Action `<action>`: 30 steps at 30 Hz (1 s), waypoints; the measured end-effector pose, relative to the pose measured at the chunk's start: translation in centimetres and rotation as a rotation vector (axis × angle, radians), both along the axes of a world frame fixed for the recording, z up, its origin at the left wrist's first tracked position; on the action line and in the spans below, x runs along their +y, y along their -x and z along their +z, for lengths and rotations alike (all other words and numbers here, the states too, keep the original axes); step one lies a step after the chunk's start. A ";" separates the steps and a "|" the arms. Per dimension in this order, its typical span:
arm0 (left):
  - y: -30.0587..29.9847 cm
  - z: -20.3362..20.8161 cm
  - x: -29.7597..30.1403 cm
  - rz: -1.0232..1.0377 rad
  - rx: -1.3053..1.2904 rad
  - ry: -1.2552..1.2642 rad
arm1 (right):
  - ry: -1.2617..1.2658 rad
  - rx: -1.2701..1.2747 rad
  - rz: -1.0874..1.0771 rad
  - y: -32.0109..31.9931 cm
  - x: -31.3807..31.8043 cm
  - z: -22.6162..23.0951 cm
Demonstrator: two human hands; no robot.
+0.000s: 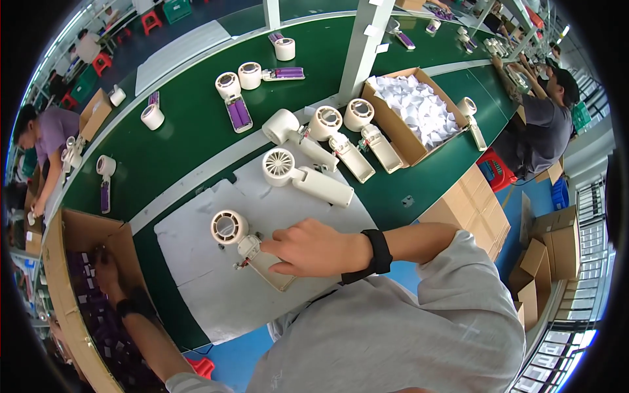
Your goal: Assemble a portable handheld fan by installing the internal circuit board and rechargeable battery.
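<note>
My right hand (311,249), with a black band at the wrist, has curled fingers and thumb on the open handle of a white handheld fan (229,227). That fan lies on a grey-white mat (196,262), its hollow handle and small wires showing. On the left, my left hand (109,272) reaches down into a cardboard box (69,288) of purple battery packs (108,334); its fingertips are in shadow among them. Beyond the right hand lie a fan with a closed handle (324,187) and several fans with open handles (354,157).
A carton of folded white papers (416,108) stands at the back right by a grey post (367,49). More fans with purple packs (238,112) lie on the green conveyor belt (190,141). Co-workers sit at far left and right (547,118). Cardboard boxes (468,206) stand right of me.
</note>
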State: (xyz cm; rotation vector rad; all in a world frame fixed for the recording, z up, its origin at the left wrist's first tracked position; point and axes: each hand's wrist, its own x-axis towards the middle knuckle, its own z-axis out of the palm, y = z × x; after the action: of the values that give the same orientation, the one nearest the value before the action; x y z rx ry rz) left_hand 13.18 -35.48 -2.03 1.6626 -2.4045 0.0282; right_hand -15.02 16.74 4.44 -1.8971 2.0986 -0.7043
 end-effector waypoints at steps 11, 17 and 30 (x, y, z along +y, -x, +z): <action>0.4 -0.6 5.4 -0.330 0.208 0.073 | 0.084 -0.076 0.007 1.8 -1.5 0.9; 3.5 7.8 19.9 -0.139 1.092 -0.560 | 0.240 -0.176 -0.011 1.1 -1.8 0.8; 12.9 6.0 36.5 -0.675 0.959 -1.068 | 0.276 -0.163 0.009 1.2 -2.7 -1.0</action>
State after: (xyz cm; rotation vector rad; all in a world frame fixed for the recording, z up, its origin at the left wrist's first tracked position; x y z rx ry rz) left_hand 0.27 1.07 3.96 0.5855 -2.0078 -1.8907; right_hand -16.17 14.04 3.46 -1.9053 1.9753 -1.1571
